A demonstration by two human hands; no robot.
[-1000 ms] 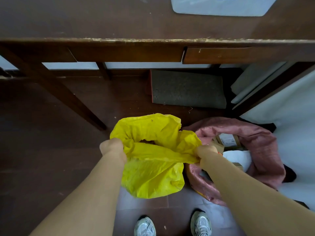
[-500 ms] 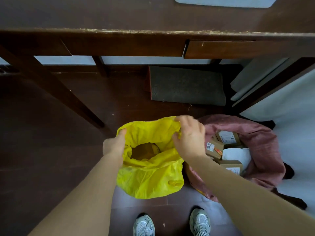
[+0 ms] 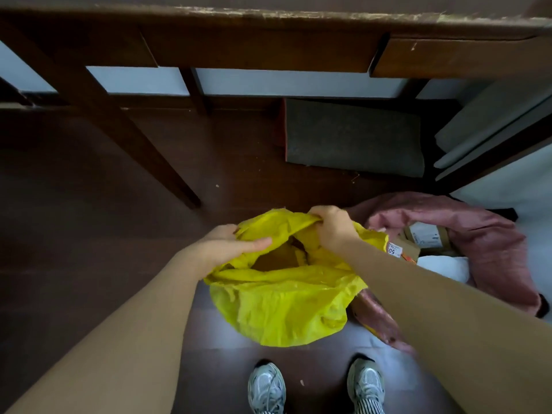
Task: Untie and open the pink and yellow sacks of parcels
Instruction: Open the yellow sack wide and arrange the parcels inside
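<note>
The yellow sack (image 3: 286, 303) stands on the floor in front of my feet, its mouth open, with brown cardboard showing inside. My left hand (image 3: 227, 245) holds the sack's left rim, thumb over the edge. My right hand (image 3: 331, 228) grips the far rim, fingers curled into the fabric. To the right lies the pink sack (image 3: 484, 252), also open, with cardboard parcels (image 3: 418, 240) and a white packet (image 3: 442, 265) visible inside.
A dark wooden desk (image 3: 268, 40) with a drawer spans the top, one leg (image 3: 143, 150) slanting down on the left. A grey mat (image 3: 352, 138) leans under it. White panels (image 3: 493, 121) stand at right. My two sneakers (image 3: 316, 386) are below the sack.
My right hand moved from the sack's near right edge to its far rim and pulled it. The mouth opened wider. My left hand shifted its hold on the left rim.
</note>
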